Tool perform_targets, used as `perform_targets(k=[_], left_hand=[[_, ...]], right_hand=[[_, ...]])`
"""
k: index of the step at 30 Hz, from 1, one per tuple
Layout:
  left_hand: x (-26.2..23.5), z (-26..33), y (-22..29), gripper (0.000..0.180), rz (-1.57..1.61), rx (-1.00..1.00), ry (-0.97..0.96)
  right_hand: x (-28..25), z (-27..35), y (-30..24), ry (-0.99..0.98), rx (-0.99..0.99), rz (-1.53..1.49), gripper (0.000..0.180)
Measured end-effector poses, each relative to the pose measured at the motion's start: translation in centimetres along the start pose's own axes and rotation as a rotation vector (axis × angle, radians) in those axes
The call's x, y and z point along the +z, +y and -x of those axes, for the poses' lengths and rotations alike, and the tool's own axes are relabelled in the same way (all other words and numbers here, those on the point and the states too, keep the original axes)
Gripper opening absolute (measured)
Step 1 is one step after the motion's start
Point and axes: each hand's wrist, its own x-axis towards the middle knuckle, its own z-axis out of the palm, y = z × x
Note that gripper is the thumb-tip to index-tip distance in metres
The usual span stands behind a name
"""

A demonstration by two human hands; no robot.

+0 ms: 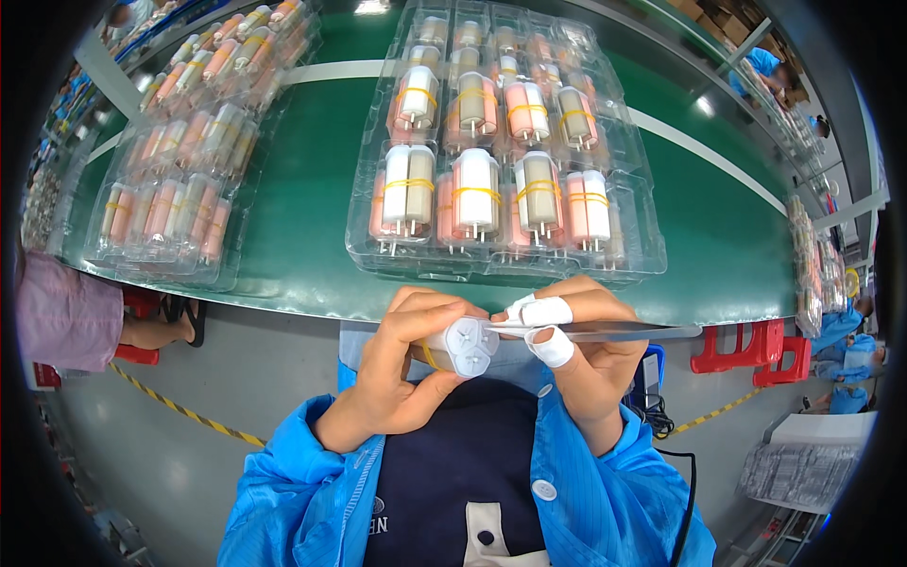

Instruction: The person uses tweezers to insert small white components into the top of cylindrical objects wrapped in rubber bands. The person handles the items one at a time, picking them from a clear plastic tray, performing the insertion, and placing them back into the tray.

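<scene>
The left hand (402, 364) wraps closed around a bundle of tubes (463, 347); its white ends face the camera. The right hand (576, 350) pinches tweezers (605, 332) lying sideways, tips at the bundle.

Factory line: green conveyor belt (302, 255), product trays (642, 255)

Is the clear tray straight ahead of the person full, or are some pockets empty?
Cannot tell fully: the clear tray shows banded bundles in every visible pocket; far rows blur.

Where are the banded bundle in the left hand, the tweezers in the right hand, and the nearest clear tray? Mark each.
banded bundle (470, 347), head view, on its white end face.
tweezers (614, 332), head view, on the metal shaft.
clear tray (652, 257), head view, on its right rim.
</scene>
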Motion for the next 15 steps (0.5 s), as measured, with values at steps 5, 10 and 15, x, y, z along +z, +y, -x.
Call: perform_targets(k=[5,10,15], left_hand=[[-0.06,-0.04,-0.12,0.049,0.004,0.000,0.001],[-0.04,0.19,-0.17,0.050,0.012,-0.028,0.015],[0.01,0.44,-0.21,0.053,0.029,-0.052,0.035]], right_hand=[[-0.22,0.02,0.03,-0.038,0.011,0.035,0.017],[-0.36,-0.07,-0.04,-0.068,0.021,0.068,0.017],[-0.37,-0.22,-0.03,-0.087,0.003,0.091,0.017]])
